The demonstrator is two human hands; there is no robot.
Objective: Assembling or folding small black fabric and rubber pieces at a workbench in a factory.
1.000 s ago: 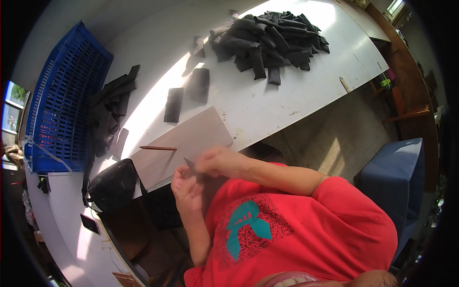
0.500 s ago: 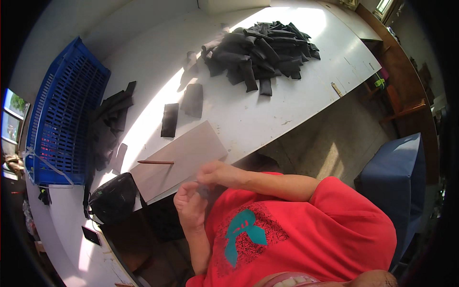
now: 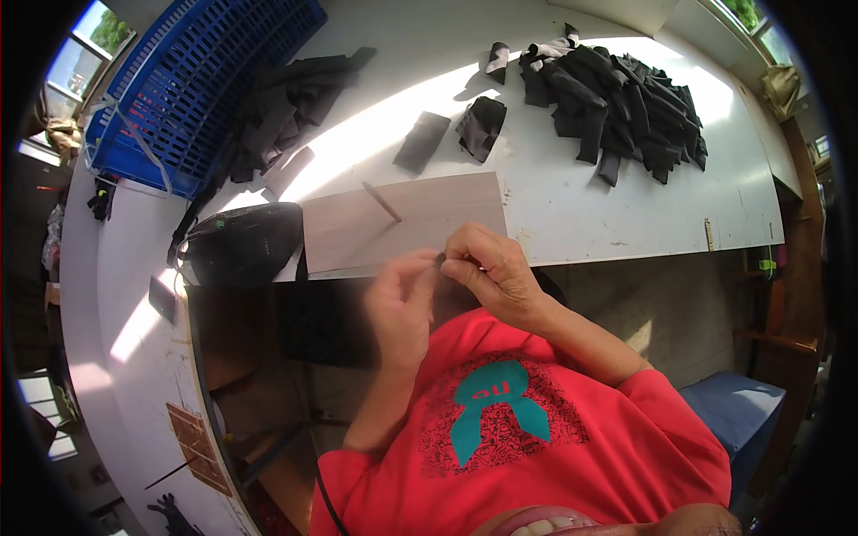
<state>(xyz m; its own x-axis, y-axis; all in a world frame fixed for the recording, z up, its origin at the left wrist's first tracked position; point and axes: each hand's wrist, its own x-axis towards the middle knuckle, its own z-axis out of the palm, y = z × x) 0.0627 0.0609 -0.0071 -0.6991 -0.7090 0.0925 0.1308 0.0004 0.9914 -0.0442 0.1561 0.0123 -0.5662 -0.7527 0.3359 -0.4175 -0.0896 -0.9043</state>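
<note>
My right hand (image 3: 493, 272) is in front of my red shirt, its thumb and fingertips pinched on a small dark piece (image 3: 441, 258). What kind of thing it is I cannot make out. My left hand (image 3: 402, 299), smeared by motion, has its curled fingers against the same piece from the other side. Both hands hover by the table's near edge, just off a pale wooden board (image 3: 340, 237). On the board is a brown, pencil-like stick (image 3: 382, 203). Beyond it lie a flat dark grey fabric strip (image 3: 422, 141) and a crumpled black one (image 3: 483, 128).
A large heap of dark fabric strips (image 3: 617, 112) lies at the far right of the white table (image 3: 617, 214). More strips (image 3: 299, 103) are beside a blue plastic basket (image 3: 210, 89) at left. A black bag (image 3: 241, 243) touches the board; a flat dark phone-like object (image 3: 163, 299) lies nearby.
The view has swung, so the table's things sit differently in it. My hands stay close together with fingertips meeting. The black strip beyond the board, flat before, now looks crumpled.
</note>
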